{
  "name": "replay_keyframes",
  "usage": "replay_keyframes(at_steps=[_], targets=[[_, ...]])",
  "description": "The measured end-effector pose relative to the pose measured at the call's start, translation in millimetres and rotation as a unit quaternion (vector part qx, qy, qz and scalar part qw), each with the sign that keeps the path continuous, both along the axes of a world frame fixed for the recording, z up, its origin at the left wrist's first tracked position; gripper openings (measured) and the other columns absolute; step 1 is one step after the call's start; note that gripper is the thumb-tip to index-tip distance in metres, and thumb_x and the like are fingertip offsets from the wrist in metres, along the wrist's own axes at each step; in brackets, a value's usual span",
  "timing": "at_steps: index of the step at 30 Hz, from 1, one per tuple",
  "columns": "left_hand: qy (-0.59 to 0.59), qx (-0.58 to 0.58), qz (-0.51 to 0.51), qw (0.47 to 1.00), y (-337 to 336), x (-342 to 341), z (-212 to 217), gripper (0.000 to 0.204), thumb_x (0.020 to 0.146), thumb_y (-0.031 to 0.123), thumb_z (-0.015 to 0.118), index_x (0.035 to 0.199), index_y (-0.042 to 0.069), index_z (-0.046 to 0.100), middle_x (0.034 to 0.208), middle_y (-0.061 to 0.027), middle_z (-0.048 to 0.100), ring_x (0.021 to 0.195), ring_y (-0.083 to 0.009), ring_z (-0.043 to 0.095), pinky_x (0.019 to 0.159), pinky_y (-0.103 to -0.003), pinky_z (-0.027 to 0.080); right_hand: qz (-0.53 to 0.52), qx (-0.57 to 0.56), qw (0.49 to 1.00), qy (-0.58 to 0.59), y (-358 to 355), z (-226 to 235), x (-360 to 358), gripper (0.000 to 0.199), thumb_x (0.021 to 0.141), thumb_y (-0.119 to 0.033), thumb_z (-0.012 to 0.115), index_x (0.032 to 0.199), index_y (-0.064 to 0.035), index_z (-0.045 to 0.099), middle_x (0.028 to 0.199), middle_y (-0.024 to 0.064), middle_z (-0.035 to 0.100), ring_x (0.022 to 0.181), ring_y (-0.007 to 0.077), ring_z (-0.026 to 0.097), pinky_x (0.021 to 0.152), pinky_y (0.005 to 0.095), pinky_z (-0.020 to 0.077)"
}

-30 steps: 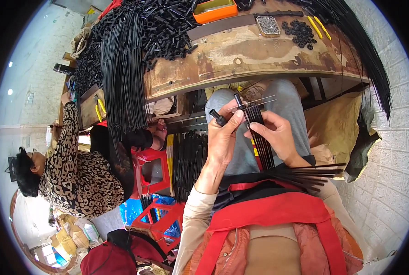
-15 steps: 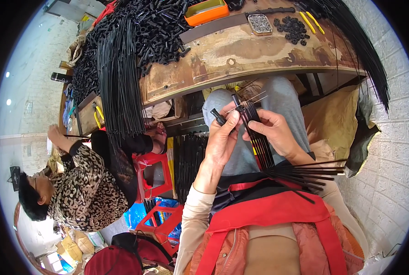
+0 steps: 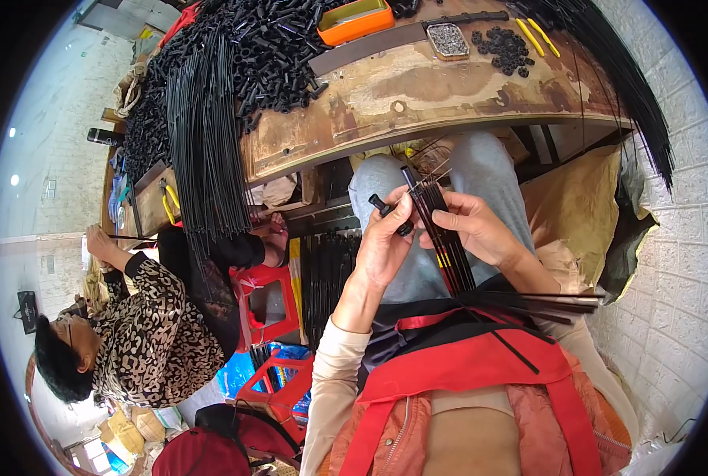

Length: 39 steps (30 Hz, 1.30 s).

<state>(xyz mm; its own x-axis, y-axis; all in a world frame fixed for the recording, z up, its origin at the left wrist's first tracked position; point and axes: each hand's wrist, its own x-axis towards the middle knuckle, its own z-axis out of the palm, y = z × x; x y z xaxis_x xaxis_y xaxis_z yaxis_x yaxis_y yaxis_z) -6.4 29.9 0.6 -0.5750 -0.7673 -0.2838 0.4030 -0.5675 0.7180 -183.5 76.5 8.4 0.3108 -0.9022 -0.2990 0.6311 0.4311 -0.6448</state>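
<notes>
Between the thumb and fingers of my left hand (image 3: 385, 250) is a black flanged plastic tube (image 3: 388, 211), shaped like an umbrella runner. My right hand (image 3: 474, 228) grips a bundle of thin black rods (image 3: 447, 247) resembling umbrella ribs, with a few yellow marks partway down. The bundle's upper ends meet close to my left fingertips, where fine wires stick up beside a short dark rod (image 3: 408, 176). Loose lower rod ends (image 3: 548, 305) fan out to the right across my lap. Exactly how the wires join the rods is too small to tell.
Ahead stands a worn wooden bench (image 3: 385, 103) bearing a heap of black tubes (image 3: 282, 55), an orange tray (image 3: 357, 21), a dish of metal bits (image 3: 447, 40), black rings (image 3: 503, 51) and yellow-handled pliers (image 3: 538, 38). Long rods (image 3: 203, 135) overhang its edge. Left sits a co-worker (image 3: 159, 325) near red stools (image 3: 265, 305).
My hands stay close together at the rod tops, with the plastic tube tilted a little differently. The loose rod ends have shifted; one now slants across the red apron. The co-worker's head and hand have moved slightly.
</notes>
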Motion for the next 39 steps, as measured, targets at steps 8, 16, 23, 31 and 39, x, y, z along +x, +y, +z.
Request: replay_keyframes(at_steps=[8, 16, 23, 31, 39], targets=[[-0.054, -0.004, 0.07, 0.996, 3.5, -9.8, 13.7, 0.052, 0.097, 0.045, 0.054, 0.135, 0.01, 0.05, 0.128, -0.008, 0.059, 0.116, -0.0172, 0.054, 0.097, -0.033, 0.04, -0.023, -0.052, 0.998, 0.038, 2.0, -8.1, 7.4, 0.026, 0.098, -0.016, 0.057, 0.119, -0.0008, 0.055, 0.095, 0.005, 0.062, 0.083, 0.0126, 0.062, 0.082, 0.0363, 0.0581], [-0.145, -0.221, -0.125, 0.956, -71.4, -24.3, 64.9, 0.054, 0.099, 0.042, 0.051, 0.136, 0.003, 0.048, 0.136, -0.0147, 0.055, 0.128, -0.0267, 0.049, 0.107, -0.043, 0.036, 0.011, -0.083, 0.994, 0.071, 0.8, 3.4, 11.4, 0.028, 0.1, -0.016, 0.052, 0.124, -0.0028, 0.048, 0.093, 0.0036, 0.055, 0.084, 0.0119, 0.056, 0.086, 0.0411, 0.0561], [-0.038, -0.069, -0.053, 0.995, -57.9, -2.5, 45.3, 0.058, 0.098, 0.043, 0.052, 0.136, -0.001, 0.046, 0.132, -0.018, 0.057, 0.124, -0.0277, 0.053, 0.108, -0.039, 0.038, 0.002, -0.085, 0.994, 0.063, 0.0, 2.6, 6.4, 0.029, 0.1, -0.015, 0.052, 0.125, -0.0026, 0.048, 0.093, 0.0041, 0.056, 0.084, 0.012, 0.057, 0.086, 0.0417, 0.0559], [0.002, -0.114, 0.069, 0.991, -71.7, -9.4, 57.7, 0.054, 0.1, 0.042, 0.047, 0.127, -0.005, 0.05, 0.125, -0.0194, 0.061, 0.122, -0.0272, 0.056, 0.109, -0.038, 0.039, 0.017, -0.082, 0.994, 0.063, -1.0, 1.7, 11.3, 0.031, 0.099, -0.014, 0.053, 0.127, -0.0016, 0.048, 0.093, 0.0041, 0.057, 0.083, 0.0118, 0.059, 0.084, 0.0404, 0.0567], [-0.033, -0.073, -0.011, 0.997, -62.1, -8.7, 49.4, 0.045, 0.098, 0.035, 0.055, 0.123, -0.002, 0.056, 0.116, -0.0161, 0.067, 0.105, -0.0183, 0.062, 0.096, -0.033, 0.045, 0.037, -0.096, 0.993, 0.059, -2.7, 2.6, 13.3, 0.028, 0.099, -0.014, 0.053, 0.124, -0.0015, 0.049, 0.094, 0.0049, 0.058, 0.083, 0.0116, 0.059, 0.084, 0.0394, 0.0568]])
